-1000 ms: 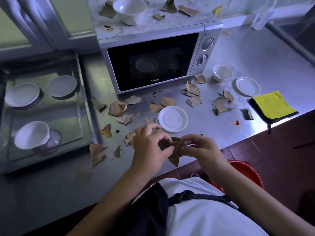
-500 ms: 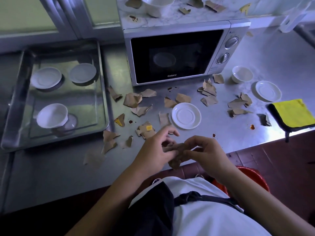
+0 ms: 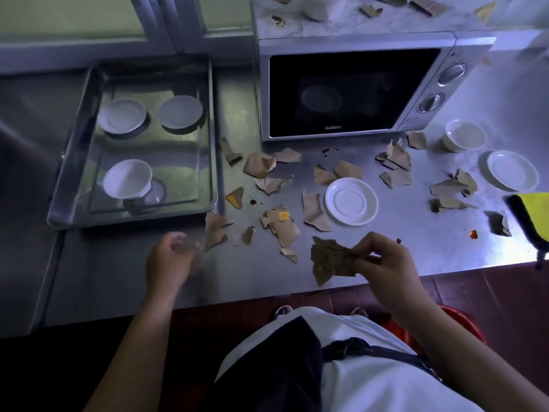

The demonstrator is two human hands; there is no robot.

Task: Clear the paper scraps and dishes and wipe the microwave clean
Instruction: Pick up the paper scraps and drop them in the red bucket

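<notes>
Head view: right hand [image 3: 386,263] pinches scrap bundle [image 3: 329,258] over counter edge [image 3: 267,295].

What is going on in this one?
A person is clearing paper off a steel counter in front of a closed microwave. The right hand pinches a bunch of scraps. The left hand, blurred, is beside loose scraps near the tray. Many scraps are on the counter and on the microwave's top. A saucer sits among them, and the yellow cloth lies untouched at the right.
</notes>
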